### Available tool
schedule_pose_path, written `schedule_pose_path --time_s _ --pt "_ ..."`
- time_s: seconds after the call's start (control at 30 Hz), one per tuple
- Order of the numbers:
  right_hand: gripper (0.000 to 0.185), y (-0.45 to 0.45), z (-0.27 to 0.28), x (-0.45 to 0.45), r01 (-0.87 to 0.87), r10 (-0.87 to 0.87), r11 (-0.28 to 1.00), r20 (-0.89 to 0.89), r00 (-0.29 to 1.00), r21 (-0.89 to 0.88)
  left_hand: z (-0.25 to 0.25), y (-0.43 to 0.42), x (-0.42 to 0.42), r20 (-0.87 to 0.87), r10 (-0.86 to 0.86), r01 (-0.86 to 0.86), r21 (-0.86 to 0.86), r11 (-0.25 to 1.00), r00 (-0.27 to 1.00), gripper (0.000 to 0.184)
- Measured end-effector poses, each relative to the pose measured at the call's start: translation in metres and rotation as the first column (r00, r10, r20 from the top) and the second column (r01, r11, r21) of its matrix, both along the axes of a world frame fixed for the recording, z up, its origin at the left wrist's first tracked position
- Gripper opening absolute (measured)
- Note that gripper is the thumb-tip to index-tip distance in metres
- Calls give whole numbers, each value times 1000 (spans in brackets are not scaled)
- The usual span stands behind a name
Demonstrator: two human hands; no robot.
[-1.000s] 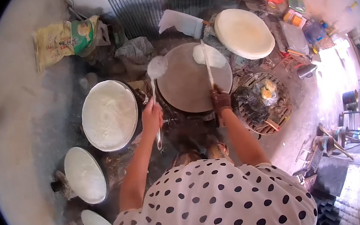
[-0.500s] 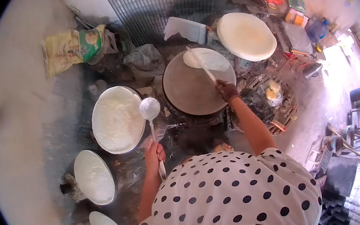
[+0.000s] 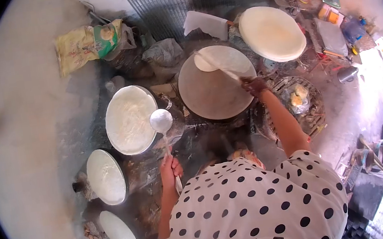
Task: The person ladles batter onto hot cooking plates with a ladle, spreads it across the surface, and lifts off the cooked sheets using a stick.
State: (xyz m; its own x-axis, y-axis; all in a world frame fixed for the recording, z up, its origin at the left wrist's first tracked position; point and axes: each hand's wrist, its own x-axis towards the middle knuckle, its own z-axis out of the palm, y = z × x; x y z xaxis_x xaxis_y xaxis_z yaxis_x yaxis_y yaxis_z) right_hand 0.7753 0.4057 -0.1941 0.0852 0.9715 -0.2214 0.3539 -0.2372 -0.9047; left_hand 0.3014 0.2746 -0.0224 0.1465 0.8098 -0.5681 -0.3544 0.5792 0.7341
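My left hand [image 3: 171, 167] is closed round the handle of a ladle [image 3: 161, 120], whose white-coated bowl is beside the right rim of a large pan of white batter [image 3: 130, 120]. My right hand [image 3: 255, 86], dark on the fingers, grips a long flat wooden stick [image 3: 219, 66]. The stick lies slantwise over the round griddle [image 3: 212, 94]. Pale batter [image 3: 232, 59] covers the upper right part of the griddle, with a thicker, whiter patch near the stick's far end.
A stack of round flatbreads [image 3: 272, 33] lies beyond the griddle to the right. Below it stands a round grate [image 3: 317, 111] with a bagged item. Two more white round pans [image 3: 106, 177] [image 3: 118, 230] are at the lower left. A yellow-green sack [image 3: 77, 49] leans at the upper left.
The ladle has moved from the griddle's left edge back to the batter pan. My right hand has swung the stick to a leftward slant, and the batter covers more of the griddle's upper part.
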Motion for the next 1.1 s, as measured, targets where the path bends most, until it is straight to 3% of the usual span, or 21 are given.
schedule_pose_path --time_s 0.03,0.07,0.13,0.23,0.3,0.37,0.43,0.53,0.57,0.6,0.67,0.7,0.73,0.77,0.8,0.83,0.93,0.97,1.03,1.07,1.1 --pt "46 -2 -6 14 -38 34 999 243 969 12 0 -3 1 -8 10 -10 0 1000 1000 39" --pt "44 -2 -15 18 35 -31 999 324 945 -6 -2 -8 0 27 24 -24 -14 1000 999 38" --pt "43 -3 -21 13 105 -86 994 396 914 -25 -1 -15 4 59 47 -45 -45 998 997 37" --pt "39 12 -6 -18 35 -87 990 402 912 133 4 -24 15 58 69 -65 -77 995 996 38" --pt "38 24 32 -38 -75 126 991 543 830 -115 3 -29 17 60 68 -63 -80 995 996 39" --pt "38 28 19 -30 -90 99 995 451 887 -41 1 -33 19 86 88 -79 -102 992 992 39" --pt "37 26 16 -4 -196 204 978 159 966 -66 7 -39 23 86 108 -101 -89 991 990 39" --pt "37 19 18 20 -13 -13 994 245 970 105 11 -46 28 77 141 -135 -74 988 987 39" --pt "37 20 14 16 -21 -5 995 244 970 102 12 -51 29 64 143 -138 -79 987 988 39" --pt "38 25 -1 11 -175 87 978 552 829 110 10 -53 30 62 147 -142 -80 987 987 39" --pt "44 42 -63 -12 -165 131 985 848 514 -52 5 -56 30 102 176 -161 -141 977 979 39" --pt "44 39 -40 -18 -166 132 985 847 515 -52 3 -57 29 101 177 -162 -141 977 979 39" --pt "42 31 8 -21 -192 209 977 613 762 -93 1 -58 29 136 174 -154 -147 977 975 38" --pt "39 26 36 -22 -231 259 965 305 917 -123 0 -59 28 171 171 -145 -153 977 970 37" --pt "32 28 7 -6 -278 248 953 211 945 123 0 -61 29 171 174 -149 -152 977 970 37" --pt "32 34 11 0 -283 253 951 212 944 125 0 -61 30 166 171 -150 -131 980 971 37" --pt "45 35 27 11 60 -41 996 250 967 -66 7 -64 40 123 191 -175 -126 976 974 37" --pt "45 31 34 3 56 -37 996 249 968 -69 10 -63 43 90 201 -188 -133 973 976 38" --pt "41 17 78 -28 -124 187 982 705 684 -141 5 -62 42 105 206 -188 -157 970 973 38" --pt "44 40 3 -16 -142 208 975 495 844 -169 3 -62 42 124 213 -189 -180 965 969 38" --pt "44 36 11 -13 -146 212 975 496 842 -168 2 -64 42 125 218 -194 -179 965 968 38"
